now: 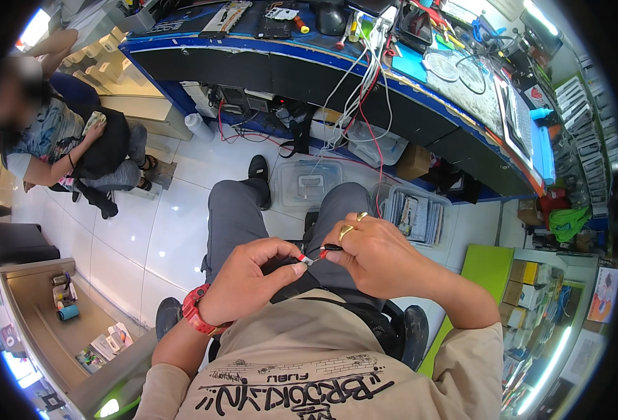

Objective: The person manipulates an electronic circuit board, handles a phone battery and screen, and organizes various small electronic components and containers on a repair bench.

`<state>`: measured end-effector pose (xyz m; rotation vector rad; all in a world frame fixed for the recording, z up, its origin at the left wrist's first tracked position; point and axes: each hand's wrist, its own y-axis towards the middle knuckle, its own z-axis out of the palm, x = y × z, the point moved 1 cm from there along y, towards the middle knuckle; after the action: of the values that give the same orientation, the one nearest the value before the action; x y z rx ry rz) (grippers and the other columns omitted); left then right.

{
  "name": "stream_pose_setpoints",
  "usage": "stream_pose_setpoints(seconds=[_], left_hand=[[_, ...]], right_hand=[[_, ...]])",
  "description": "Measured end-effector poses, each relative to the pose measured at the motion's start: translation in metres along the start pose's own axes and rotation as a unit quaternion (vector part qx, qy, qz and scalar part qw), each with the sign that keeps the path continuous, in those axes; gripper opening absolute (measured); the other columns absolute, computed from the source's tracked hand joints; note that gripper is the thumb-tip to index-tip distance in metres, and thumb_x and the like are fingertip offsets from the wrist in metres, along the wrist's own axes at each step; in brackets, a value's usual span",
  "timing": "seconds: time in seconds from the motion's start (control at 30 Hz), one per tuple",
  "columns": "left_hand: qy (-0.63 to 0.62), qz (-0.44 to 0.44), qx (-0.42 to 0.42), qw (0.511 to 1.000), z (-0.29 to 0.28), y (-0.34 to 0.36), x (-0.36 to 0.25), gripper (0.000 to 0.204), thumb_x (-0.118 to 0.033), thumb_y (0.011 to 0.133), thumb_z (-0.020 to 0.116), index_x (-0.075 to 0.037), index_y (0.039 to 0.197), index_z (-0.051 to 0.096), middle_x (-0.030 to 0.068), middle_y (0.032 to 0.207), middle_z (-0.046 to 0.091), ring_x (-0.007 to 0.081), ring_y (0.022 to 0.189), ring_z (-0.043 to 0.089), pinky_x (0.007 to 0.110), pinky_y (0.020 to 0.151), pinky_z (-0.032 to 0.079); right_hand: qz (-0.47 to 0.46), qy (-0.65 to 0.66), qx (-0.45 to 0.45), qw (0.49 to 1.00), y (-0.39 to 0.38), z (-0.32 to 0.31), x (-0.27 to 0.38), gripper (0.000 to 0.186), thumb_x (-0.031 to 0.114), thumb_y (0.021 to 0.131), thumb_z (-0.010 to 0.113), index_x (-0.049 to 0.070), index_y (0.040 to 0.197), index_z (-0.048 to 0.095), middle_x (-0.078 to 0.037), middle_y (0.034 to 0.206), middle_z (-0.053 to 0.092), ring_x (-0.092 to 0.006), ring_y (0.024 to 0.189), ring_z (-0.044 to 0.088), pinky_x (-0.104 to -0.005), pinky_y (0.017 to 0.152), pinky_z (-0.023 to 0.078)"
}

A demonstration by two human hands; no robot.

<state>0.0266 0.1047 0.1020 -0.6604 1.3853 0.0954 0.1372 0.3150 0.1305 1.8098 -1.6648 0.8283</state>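
My left hand (256, 278), a red watch (195, 308) on its wrist, pinches a small red-and-silver piece (305, 259) between thumb and forefinger, just above my lap. Close by on the right, my right hand (379, 255), with gold-coloured rings, is closed on a thin black-and-red piece (331, 248). Its black part sticks out past the fingers, and a red bit shows by the thumb. The two pieces meet or nearly meet between my fingertips; whether they are joined is too small to tell.
Ahead runs a blue-edged workbench (267, 47) with phone parts and tools. White cables (373, 52) hang from it above clear plastic boxes (309, 183) on the tiled floor. A seated person (64, 140) is at the left. Shelves (533, 294) stand at right, a wooden tray (57, 325) lower left.
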Motion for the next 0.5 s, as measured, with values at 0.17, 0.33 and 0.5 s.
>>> stream_pose_setpoints(seconds=[0.17, 0.33, 0.5], left_hand=[[0.005, -0.009, 0.002, 1.0, -0.0013, 0.0008, -0.0012, 0.02, -0.013, 0.095, 0.072, 0.003, 0.107, 0.071, 0.004, 0.092, 0.071, 0.0077, 0.085, 0.062, 0.026, 0.078, 0.05], [0.013, -0.001, -0.005, 1.0, -0.0007, 0.0009, 0.0009, 0.02, -0.013, 0.095, 0.072, 0.002, 0.107, 0.071, 0.0041, 0.091, 0.071, 0.0078, 0.084, 0.062, 0.026, 0.078, 0.05], [0.013, -0.003, 0.003, 1.0, 0.0011, 0.0011, 0.0007, 0.02, -0.014, 0.095, 0.073, 0.002, 0.107, 0.071, 0.0044, 0.093, 0.071, 0.008, 0.086, 0.062, 0.027, 0.078, 0.05]], right_hand=[[-0.011, -0.003, -0.003, 1.0, 0.0002, -0.0025, 0.0008, 0.012, 0.005, 0.09, 0.071, -0.005, 0.084, 0.065, -0.017, 0.097, 0.072, -0.0413, 0.085, 0.061, -0.0499, 0.075, 0.047], [0.001, -0.005, 0.003, 1.0, -0.0011, 0.0, 0.0013, 0.011, 0.004, 0.089, 0.071, -0.004, 0.086, 0.065, -0.017, 0.097, 0.071, -0.0426, 0.087, 0.061, -0.0511, 0.075, 0.047], [-0.004, -0.006, 0.0, 1.0, -0.0006, 0.0016, -0.0003, 0.01, 0.006, 0.09, 0.071, -0.004, 0.088, 0.066, -0.017, 0.098, 0.071, -0.043, 0.088, 0.062, -0.0507, 0.077, 0.048]])
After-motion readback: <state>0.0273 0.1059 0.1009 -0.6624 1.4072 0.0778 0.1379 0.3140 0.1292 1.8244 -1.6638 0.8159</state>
